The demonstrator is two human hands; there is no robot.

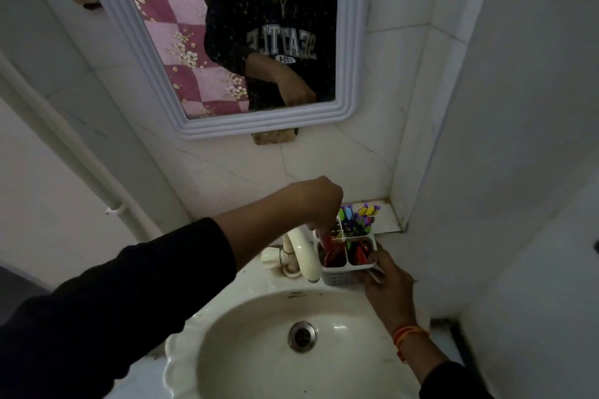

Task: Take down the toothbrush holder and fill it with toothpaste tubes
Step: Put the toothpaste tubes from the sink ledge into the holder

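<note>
The white toothbrush holder (346, 264) stands upright on the basin's back rim, just right of the tap, its top split into four compartments and its lower wall perforated. A red toothpaste tube (330, 251) leans tilted in the front-left compartment; another red tube (358, 251) sits in the front-right. The back compartments bristle with colourful toothbrushes (356, 219).

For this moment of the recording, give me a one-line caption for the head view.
At the sink, left hand lowers a red tube into the white toothbrush holder, which the right hand steadies.
</note>
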